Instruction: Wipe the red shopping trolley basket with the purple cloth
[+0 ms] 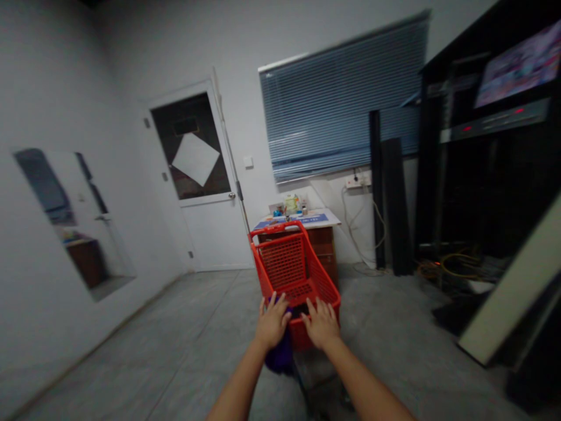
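A red plastic shopping cart stands on the floor in front of me, its handle on the far side. Over its near rim lies my left hand, fingers stretched out and spread. A purple cloth-like thing hangs under and beside that hand at the near left corner. My right hand is at the near right part of the rim, also with spread fingers. Whether the palms press on the rim is hidden. Something dark, too blurred to name, sits in the cart's near end between my hands.
Behind the cart is a wooden desk with small items on top. A white door and a leaning pole are to its left. On the right stand dark panels, loose cables, a black rack and a leaning pale board.
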A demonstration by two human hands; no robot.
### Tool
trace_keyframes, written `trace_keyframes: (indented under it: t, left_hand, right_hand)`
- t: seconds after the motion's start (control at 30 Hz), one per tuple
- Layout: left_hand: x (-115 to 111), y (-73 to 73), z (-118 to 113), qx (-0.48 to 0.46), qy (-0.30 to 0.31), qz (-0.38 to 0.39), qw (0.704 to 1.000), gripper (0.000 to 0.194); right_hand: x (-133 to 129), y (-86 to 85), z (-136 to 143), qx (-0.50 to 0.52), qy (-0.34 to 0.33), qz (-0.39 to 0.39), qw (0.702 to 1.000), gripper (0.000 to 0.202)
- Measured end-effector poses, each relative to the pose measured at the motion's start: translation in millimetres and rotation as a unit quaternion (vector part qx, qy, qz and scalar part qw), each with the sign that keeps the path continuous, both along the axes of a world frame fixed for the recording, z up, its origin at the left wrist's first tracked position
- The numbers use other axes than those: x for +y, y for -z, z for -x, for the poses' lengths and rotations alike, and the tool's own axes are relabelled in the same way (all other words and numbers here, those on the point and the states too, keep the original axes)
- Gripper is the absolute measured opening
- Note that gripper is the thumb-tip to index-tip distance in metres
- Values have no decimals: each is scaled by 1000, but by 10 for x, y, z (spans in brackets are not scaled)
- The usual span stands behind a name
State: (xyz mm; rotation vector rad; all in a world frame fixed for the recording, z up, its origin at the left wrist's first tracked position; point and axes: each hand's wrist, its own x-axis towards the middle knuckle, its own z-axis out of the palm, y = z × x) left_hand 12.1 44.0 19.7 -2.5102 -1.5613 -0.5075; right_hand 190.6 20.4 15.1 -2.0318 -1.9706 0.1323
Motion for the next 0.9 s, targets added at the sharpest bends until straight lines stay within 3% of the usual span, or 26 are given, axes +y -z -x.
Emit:
trace_keyframes:
  t: [0.13, 0.4, 0.53, 0.7, 0.8, 0.9]
  left_hand:
    - [54, 41, 35, -9, -14, -8, 1000, 40]
    - [3, 133, 82, -49, -19, -37, 998, 38]
    - [-94, 190, -84, -104, -88, -51, 989, 37]
    - [-269, 286, -474, -130, -160, -59, 977, 40]
    - [-302, 269, -610, -120, -159, -43, 979, 40]
    - [-294, 206, -528, -81, -121, -41, 989, 37]
  right_hand:
    - [6, 8, 12, 7, -26, -7, 1000, 55]
    - [37, 24, -294, -1, -117, -29, 993, 52]
    - [4, 36, -216, -7, -103, -32, 994, 51]
    - [-32, 14, -67, -9, -99, -32, 995, 51]
    - [-32, 0, -40, -11, -97, -32, 995, 51]
    - [-25, -8, -56, -15, -96, -33, 995, 51]
